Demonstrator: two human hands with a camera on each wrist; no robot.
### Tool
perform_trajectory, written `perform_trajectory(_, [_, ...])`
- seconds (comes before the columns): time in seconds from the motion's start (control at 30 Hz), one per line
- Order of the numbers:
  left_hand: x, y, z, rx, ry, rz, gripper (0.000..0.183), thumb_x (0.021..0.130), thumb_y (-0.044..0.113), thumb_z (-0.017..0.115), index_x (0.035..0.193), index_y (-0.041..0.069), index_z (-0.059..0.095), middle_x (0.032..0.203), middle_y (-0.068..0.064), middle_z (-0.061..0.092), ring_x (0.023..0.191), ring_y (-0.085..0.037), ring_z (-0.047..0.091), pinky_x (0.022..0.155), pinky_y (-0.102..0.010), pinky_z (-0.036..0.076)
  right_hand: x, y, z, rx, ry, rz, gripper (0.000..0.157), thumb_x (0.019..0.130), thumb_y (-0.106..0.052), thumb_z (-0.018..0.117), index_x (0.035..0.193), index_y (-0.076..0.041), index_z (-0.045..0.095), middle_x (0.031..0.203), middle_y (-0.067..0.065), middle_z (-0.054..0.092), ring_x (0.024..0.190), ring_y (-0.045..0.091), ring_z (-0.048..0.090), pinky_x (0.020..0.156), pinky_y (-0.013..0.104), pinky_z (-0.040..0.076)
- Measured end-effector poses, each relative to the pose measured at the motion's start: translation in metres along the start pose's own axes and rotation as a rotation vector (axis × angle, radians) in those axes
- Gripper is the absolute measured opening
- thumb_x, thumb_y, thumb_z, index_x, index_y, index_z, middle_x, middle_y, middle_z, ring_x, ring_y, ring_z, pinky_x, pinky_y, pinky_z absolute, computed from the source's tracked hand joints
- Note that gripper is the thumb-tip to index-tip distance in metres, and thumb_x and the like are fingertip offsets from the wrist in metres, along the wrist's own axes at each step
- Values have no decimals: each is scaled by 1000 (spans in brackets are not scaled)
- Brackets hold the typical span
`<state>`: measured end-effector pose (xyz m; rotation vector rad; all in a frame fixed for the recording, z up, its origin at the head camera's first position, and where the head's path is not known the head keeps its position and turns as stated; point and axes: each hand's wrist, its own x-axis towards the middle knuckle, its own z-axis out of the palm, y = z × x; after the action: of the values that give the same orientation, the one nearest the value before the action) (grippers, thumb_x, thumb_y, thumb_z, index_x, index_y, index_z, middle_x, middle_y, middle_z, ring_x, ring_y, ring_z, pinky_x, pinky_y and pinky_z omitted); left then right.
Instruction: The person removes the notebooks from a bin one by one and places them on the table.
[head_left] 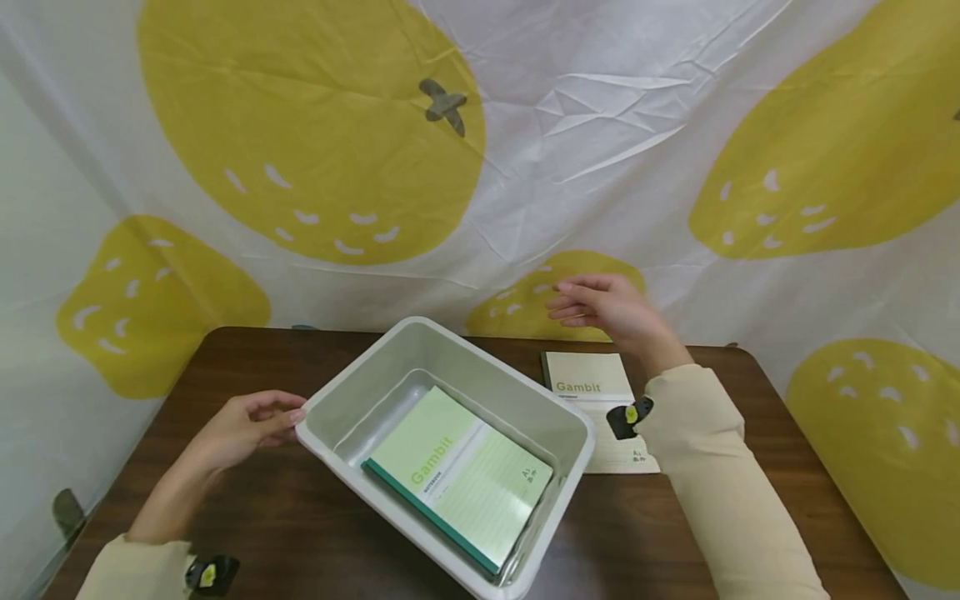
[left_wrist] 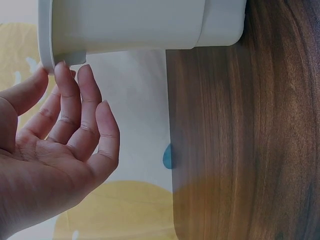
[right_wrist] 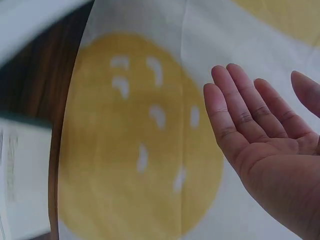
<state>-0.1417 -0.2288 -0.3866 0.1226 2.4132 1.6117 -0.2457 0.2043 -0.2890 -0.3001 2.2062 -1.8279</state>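
A pale grey plastic basin (head_left: 450, 333) sits turned at an angle on the table. Inside it lies a green notebook (head_left: 457, 467) with "Gambit" on the cover and a dark green spine. My left hand (head_left: 243, 429) pinches the basin's left corner at the rim; the left wrist view has thumb and fingertips on that rim. Raised above the table's back part, my right hand (head_left: 600, 308) holds nothing, its fingers fairly straight in the right wrist view. Below that hand a cream notebook (head_left: 588, 371) lies on the table, partly hidden by the basin and the right forearm.
The brown wooden table (head_left: 262, 517) has its back edge close to a white cloth (head_left: 585, 125) printed with yellow fruit. More of the cloth hangs at the left and right sides. Black bands are worn on both wrists.
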Motion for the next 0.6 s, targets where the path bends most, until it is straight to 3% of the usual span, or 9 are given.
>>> perform_trajectory(0.2, [0,1,1,11,3,-2,45,89,22,61,116,-12,51,94,-16,64,80,-23,64,73,-40,52,15,5,49,45,-78,-2,26,94,-5,48,112,14,50,86,8,66,79,20,65,77,35,51])
perform_trajectory(0.3, [0,0,1,4,-3,4,44,89,21,61,116,-13,51,93,-16,64,80,-23,64,72,-39,52,20,12,73,55,-131,25,28,93,-4,49,114,15,50,94,18,65,86,28,64,82,40,49])
perform_trajectory(0.43, [0,0,0,-4,-9,20,43,89,19,60,115,-15,50,93,-17,64,78,-21,64,71,-37,53,26,23,103,5,-201,57,30,93,-5,51,115,14,51,106,27,60,97,34,60,84,40,48])
perform_trajectory(0.6, [0,1,0,-2,-6,22,44,89,19,60,115,-15,50,93,-18,64,78,-22,64,71,-36,53,33,41,132,-69,-268,116,27,92,-8,52,115,8,56,112,23,59,103,30,57,84,36,48])
